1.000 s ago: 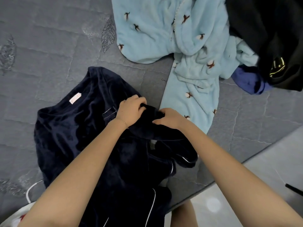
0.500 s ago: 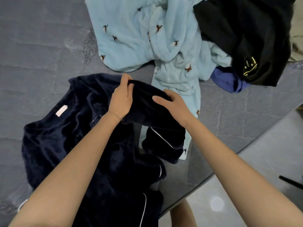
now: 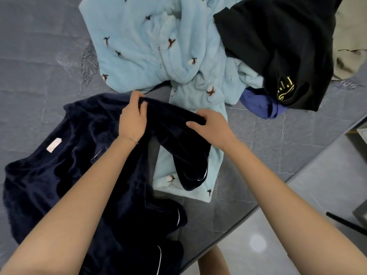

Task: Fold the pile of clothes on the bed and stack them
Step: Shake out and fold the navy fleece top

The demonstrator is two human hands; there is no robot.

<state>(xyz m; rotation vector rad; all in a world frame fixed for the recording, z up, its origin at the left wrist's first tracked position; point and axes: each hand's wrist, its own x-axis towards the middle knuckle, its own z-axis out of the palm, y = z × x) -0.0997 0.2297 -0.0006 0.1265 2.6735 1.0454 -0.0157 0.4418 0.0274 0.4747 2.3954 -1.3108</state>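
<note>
Pale grey floor (image 3: 327, 185) at right — thin black rod (image 3: 345, 223) there.

Blue cloth (image 3: 262, 105) mostly under black garment (image 3: 278, 46)

You are in a bedroom at home. In front of you is a bed (image 3: 39, 80) with a grey quilted cover stitched with leaf patterns, and its edge runs diagonally beside a pale, glossy tiled floor (image 3: 327, 175). Everyday laundry is strewn over the cover: a navy plush pyjama top (image 3: 69, 171) with white piping, a light blue fleece garment (image 3: 137, 46) dotted with small embroidered sprigs, and a black garment (image 3: 278, 40) with a yellow embroidered motif.
</note>
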